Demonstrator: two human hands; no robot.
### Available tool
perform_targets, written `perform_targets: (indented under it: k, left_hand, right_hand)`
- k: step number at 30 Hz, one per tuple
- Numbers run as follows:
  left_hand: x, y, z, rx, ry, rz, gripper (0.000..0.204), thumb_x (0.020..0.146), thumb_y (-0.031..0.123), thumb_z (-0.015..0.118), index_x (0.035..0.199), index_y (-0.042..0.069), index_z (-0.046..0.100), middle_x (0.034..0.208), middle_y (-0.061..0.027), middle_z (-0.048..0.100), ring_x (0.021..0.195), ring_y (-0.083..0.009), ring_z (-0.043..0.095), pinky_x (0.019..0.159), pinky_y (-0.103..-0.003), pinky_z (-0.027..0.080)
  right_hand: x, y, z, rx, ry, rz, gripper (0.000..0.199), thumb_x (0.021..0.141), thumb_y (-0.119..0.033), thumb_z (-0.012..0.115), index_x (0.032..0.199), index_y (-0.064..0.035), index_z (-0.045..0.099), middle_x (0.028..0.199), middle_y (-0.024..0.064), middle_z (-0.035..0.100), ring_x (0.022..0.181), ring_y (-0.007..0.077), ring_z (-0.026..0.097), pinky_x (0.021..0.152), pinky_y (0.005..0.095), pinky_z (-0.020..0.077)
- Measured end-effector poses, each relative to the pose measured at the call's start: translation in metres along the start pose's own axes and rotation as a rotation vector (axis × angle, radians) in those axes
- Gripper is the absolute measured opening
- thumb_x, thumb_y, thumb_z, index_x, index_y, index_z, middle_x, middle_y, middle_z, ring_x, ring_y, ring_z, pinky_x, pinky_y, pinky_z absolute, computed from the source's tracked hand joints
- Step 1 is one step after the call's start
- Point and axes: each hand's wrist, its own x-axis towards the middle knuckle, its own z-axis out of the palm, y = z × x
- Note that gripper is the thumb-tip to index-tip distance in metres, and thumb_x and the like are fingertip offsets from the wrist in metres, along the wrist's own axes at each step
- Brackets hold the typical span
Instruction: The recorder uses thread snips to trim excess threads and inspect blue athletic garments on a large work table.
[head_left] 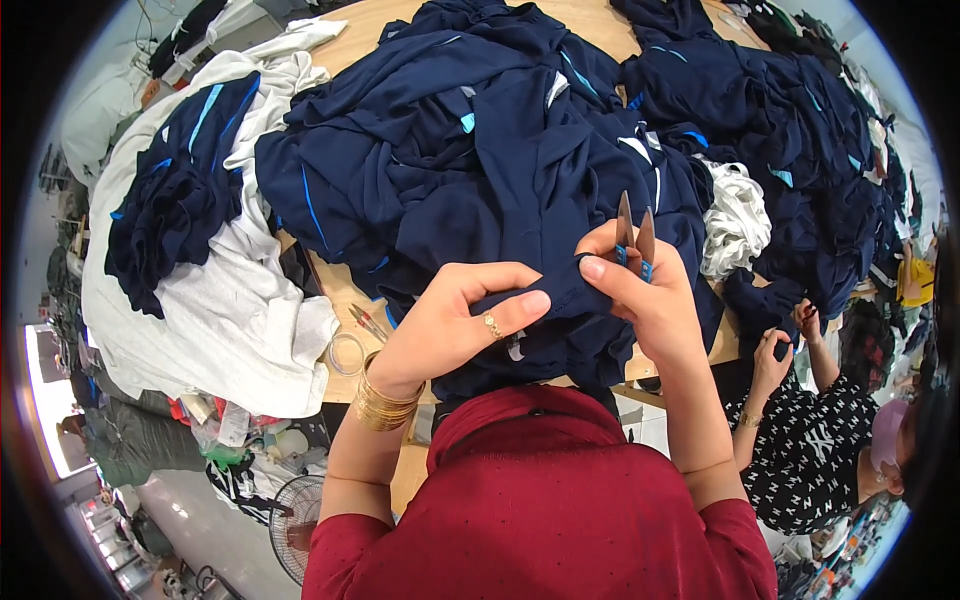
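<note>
Between my two hands a piece of navy garment is stretched, just in front of my chest. My left hand is closed, pinching the cloth between thumb and fingers. My right hand pinches the other side of it with the thumb on top. Tucked in that same hand is a pair of thread snips with blue on it, its two blades apart and pointing away from me. Behind both hands rises a large heap of navy garments with light blue and white trim.
White cloth with a navy bundle on it covers the left. A tape roll lies on the wooden table. White strips are bunched at right, near a co-worker's hands. A fan stands lower left.
</note>
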Motion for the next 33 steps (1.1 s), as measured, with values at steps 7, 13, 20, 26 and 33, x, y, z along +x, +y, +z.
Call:
perform_targets:
  k: [7,13,20,26,33]
  left_hand:
    - [0.006,-0.008,0.005,-0.002,0.124,0.113,0.024,0.092,0.014,0.052,0.081,-0.007,0.054,0.072,0.0043,0.041,0.068,-0.0032,0.035,0.061,-0.019,0.031]
    - [0.009,-0.011,0.014,-0.105,0.159,0.126,0.022,0.092,0.012,0.052,0.083,-0.007,0.053,0.076,0.0031,0.043,0.070,-0.0032,0.036,0.062,-0.018,0.031]
    - [0.009,-0.009,0.019,-0.049,0.166,0.174,0.019,0.091,0.011,0.053,0.086,-0.008,0.055,0.078,0.0018,0.045,0.071,-0.0037,0.038,0.062,-0.019,0.032]
    - [0.009,-0.010,0.022,-0.094,0.194,0.148,0.020,0.091,0.011,0.054,0.087,-0.009,0.054,0.079,0.0019,0.045,0.071,-0.0032,0.038,0.061,-0.018,0.032]
    - [0.008,-0.013,0.020,-0.109,0.208,0.114,0.019,0.091,0.011,0.054,0.088,-0.008,0.055,0.081,0.0021,0.045,0.070,-0.0024,0.038,0.060,-0.018,0.031]
  right_hand:
    - [-0.013,0.003,-0.001,-0.676,0.271,-0.646,0.019,0.068,0.004,0.070,0.083,-0.0053,0.066,0.079,0.0061,0.057,0.065,0.0144,0.057,0.057,0.0240,0.0438]
    - [-0.019,0.011,0.008,-0.787,0.290,-0.916,0.024,0.063,-0.001,0.076,0.085,-0.0053,0.067,0.078,0.0058,0.056,0.061,0.0169,0.058,0.051,0.0262,0.0463]
    - [-0.012,0.018,0.009,-0.840,0.292,-1.010,0.024,0.064,0.004,0.073,0.085,-0.0034,0.064,0.078,0.0076,0.056,0.063,0.0145,0.054,0.051,0.0223,0.0416]
    - [-0.014,0.016,0.008,-0.674,0.280,-0.781,0.020,0.066,0.002,0.071,0.082,-0.0046,0.061,0.081,0.0053,0.055,0.055,0.0112,0.050,0.047,0.0234,0.0400]
    - [-0.015,0.009,0.002,-0.636,0.189,-0.706,0.019,0.068,0.003,0.069,0.082,-0.0045,0.060,0.083,0.0055,0.054,0.056,0.0109,0.050,0.048,0.0230,0.0403]
